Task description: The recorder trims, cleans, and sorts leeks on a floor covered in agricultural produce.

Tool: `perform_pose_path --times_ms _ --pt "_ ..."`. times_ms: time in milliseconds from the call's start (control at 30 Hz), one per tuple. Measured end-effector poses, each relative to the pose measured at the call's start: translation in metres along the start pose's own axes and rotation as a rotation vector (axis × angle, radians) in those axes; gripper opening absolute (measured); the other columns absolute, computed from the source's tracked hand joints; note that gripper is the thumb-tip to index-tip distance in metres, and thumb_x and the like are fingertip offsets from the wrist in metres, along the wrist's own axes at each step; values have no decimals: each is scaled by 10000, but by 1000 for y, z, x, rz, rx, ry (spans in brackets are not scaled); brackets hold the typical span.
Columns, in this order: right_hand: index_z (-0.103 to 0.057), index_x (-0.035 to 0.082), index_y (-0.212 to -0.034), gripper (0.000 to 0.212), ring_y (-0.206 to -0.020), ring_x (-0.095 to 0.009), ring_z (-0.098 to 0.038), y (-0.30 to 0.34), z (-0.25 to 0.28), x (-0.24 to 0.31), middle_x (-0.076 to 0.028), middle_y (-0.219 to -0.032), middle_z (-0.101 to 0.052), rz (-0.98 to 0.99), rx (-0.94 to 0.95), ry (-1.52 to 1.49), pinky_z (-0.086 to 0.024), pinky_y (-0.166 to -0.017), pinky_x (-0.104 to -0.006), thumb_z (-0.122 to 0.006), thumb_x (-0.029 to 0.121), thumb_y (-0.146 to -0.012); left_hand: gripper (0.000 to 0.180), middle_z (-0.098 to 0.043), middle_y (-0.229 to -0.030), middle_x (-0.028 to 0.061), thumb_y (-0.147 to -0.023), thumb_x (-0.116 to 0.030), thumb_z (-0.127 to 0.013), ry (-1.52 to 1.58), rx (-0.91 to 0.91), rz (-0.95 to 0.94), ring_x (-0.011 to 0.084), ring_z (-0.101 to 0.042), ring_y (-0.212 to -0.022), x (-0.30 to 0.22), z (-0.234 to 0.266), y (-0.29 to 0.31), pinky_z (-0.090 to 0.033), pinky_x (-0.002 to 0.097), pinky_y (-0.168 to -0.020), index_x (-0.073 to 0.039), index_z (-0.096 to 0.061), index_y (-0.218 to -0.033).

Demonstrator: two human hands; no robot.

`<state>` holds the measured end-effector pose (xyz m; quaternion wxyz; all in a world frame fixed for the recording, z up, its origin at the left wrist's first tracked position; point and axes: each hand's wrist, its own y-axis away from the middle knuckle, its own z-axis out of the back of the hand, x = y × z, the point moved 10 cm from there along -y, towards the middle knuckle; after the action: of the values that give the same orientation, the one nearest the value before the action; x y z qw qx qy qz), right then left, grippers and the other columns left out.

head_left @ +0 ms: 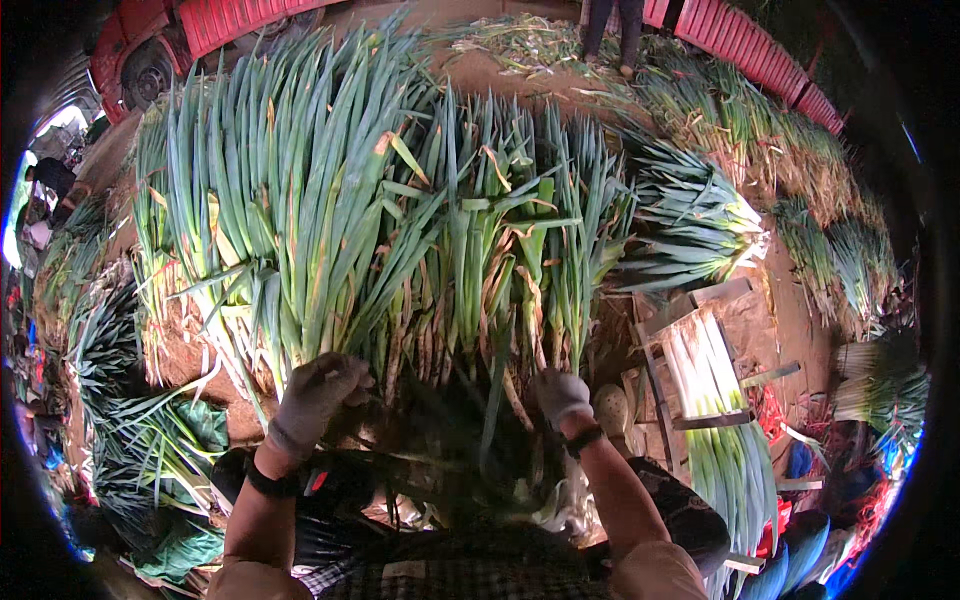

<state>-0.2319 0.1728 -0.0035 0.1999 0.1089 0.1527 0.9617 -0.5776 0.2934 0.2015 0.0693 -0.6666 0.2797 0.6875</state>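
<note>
A thick pile of long green onions [310, 200] fills the middle, green leaves pointing away and pale stalks toward me. My left hand [320, 398], in a pale glove, is at the near edge of the pile with its fingers curled; what is inside them is hidden. Farther right, my gloved right hand [563, 394] is closed at the lower end of a green onion [536, 320] with dry brownish leaves. Dark shadow covers the space between my hands, where a few loose stalks hang down.
On my right, a wooden frame [660, 400] holds a bundle of cleaned green onions [705, 365] with white stalks. Another bundle [690, 215] lies behind it. More green onions [125, 420] are heaped at left. A red truck [160, 55] and a standing person's legs [613, 30] are far off.
</note>
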Motion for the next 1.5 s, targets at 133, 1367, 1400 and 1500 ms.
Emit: perform_pose_path --times_ms 133,1367,1400,1500 --pt "-644 75 -1015 364 -856 -322 -653 -58 40 -25 -130 -886 -685 -248 -193 -265 -508 -688 -473 -550 379 -836 187 -638 -905 72 -901 -118 -600 -209 36 -101 149 -626 -853 -7 -9 -6 -527 277 -737 29 -594 -1016" --pt "-531 96 -1193 605 -763 -392 -635 209 150 115 -212 -853 -653 410 -333 -900 -494 -668 -452 -563 577 -827 477 -583 -901 58 -931 -462 -452 245 -42 -679 137 -548 -782 -112 -148 57 -466 280 -689 -18 -568 -1062" --pt "-538 97 -1174 608 -765 -389 -636 212 159 115 -218 -845 -648 302 -302 -774 -493 -661 -458 -568 589 -818 477 -583 -901 58 -931 -462 -452 238 -44 -689 137 -548 -782 -104 -142 53 -466 280 -689 -18 -568 -1062" --pt "-562 70 -1041 534 -714 -385 -624 225 179 110 -211 -762 -624 218 -409 -686 -485 -607 -446 -639 535 -788 427 -605 -1013 89 -957 -369 -390 567 -189 -617 155 -584 -709 -85 -130 35 -496 283 -618 -46 -475 -1223"
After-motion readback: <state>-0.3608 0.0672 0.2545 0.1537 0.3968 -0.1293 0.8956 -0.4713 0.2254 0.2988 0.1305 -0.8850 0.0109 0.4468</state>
